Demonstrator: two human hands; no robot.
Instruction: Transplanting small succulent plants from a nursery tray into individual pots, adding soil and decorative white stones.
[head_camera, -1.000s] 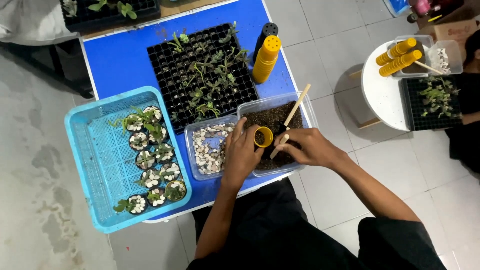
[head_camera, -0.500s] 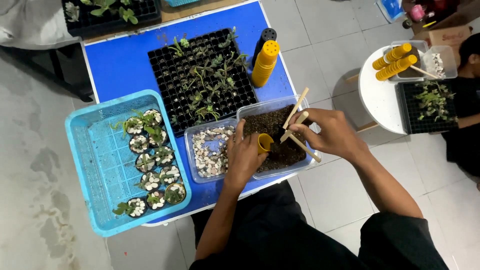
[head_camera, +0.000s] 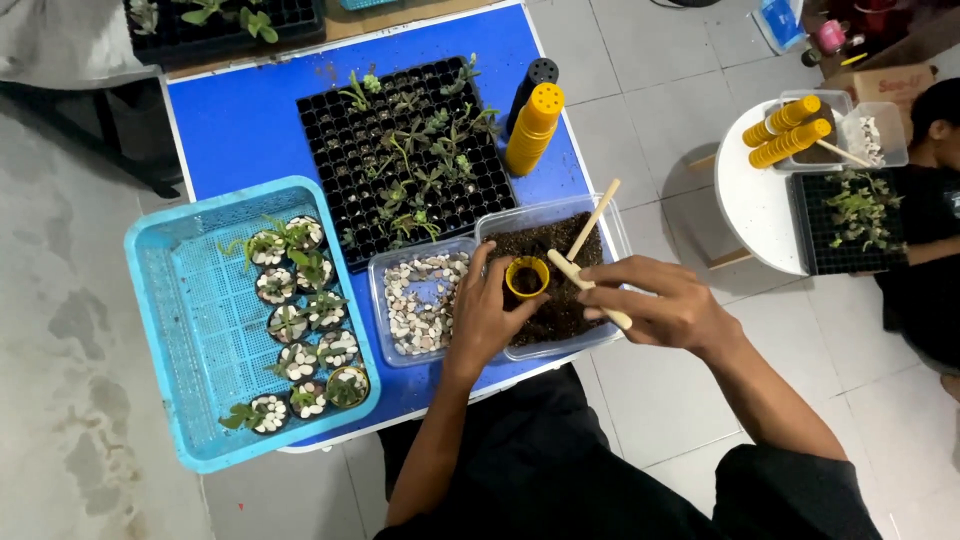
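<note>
The left hand (head_camera: 482, 312) curls around a small yellow pot (head_camera: 526, 277) partly filled with soil, holding it over the clear soil tub (head_camera: 553, 280). The right hand (head_camera: 655, 297) pinches a wooden stick (head_camera: 590, 290), tip beside the pot's rim; a pebble tub (head_camera: 417, 296) sits just left.

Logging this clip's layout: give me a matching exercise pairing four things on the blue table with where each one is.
Things:
1. small yellow pot
2. wooden stick
3. white pebbles
4. finished potted plants

Places:
A. light blue basket
B. left hand
C. right hand
D. clear tub left of the soil tub

Pairs: 1-B, 2-C, 3-D, 4-A
</note>
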